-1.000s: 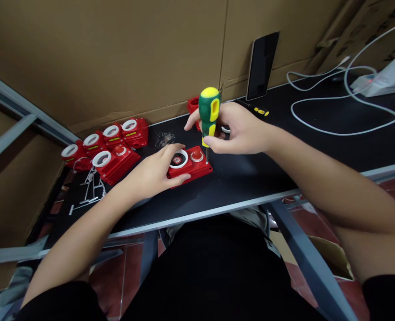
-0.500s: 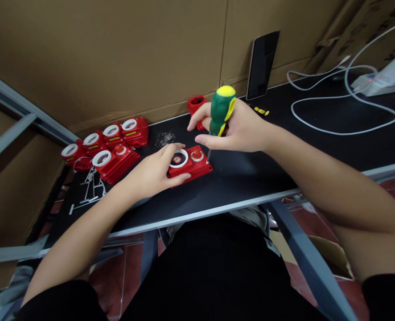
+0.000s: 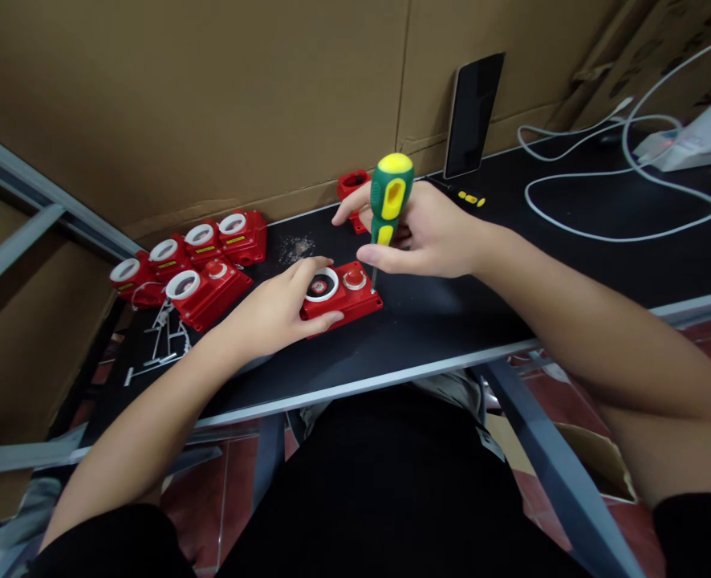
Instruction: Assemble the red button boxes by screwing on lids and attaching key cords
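Note:
A red housing (image 3: 349, 303) with a white ring and a red knob lies on the black table (image 3: 452, 313). My left hand (image 3: 283, 309) grips its left end, thumb along the near side and fingers over the far side. My right hand (image 3: 428, 233) holds a green and yellow screwdriver (image 3: 390, 197) upright by its handle. The screwdriver's tip meets a screw at the housing's right end, beside the knob; the exact contact is too small to tell.
Several red housings (image 3: 208, 293) stand at the left, near thin metal bars (image 3: 166, 341). Another red part (image 3: 353, 183) lies behind my right hand. A dark-screened device (image 3: 474, 116) leans on the cardboard. White cable (image 3: 620, 239) and small yellow pieces (image 3: 469, 198) lie right.
The screwdriver handle has turned and tilted slightly left, and my right hand has shifted a little left with it. My left hand and the housing have stayed put.

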Motion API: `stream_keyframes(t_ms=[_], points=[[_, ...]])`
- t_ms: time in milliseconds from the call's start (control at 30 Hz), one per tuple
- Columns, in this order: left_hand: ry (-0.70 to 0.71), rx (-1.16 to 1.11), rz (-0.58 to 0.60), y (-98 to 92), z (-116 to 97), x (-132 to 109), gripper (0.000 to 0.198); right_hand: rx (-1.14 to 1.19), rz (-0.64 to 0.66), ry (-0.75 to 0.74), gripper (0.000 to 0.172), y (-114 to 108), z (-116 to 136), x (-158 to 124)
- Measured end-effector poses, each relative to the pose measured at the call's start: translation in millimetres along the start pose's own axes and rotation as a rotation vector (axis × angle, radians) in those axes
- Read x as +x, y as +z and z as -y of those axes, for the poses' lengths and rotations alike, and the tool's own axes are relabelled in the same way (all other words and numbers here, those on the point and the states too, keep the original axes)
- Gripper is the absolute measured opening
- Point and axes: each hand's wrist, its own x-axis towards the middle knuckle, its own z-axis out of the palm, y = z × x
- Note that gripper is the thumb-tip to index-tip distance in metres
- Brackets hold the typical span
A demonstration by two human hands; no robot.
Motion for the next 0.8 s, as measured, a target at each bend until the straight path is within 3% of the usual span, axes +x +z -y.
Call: stream_keyframes(t_ms=[167,800], points=[[-0.008,0.011,0.004,-0.6,-0.5,0.4,0.078,-0.042,-0.049,0.016,0.037,2.7,1.0,2.5],[0.012,0.001,-0.014,1.1,1.7,-0.1,0.078,0.086,0.047,-0.091,0.049,-1.4,2.9,-0.8]])
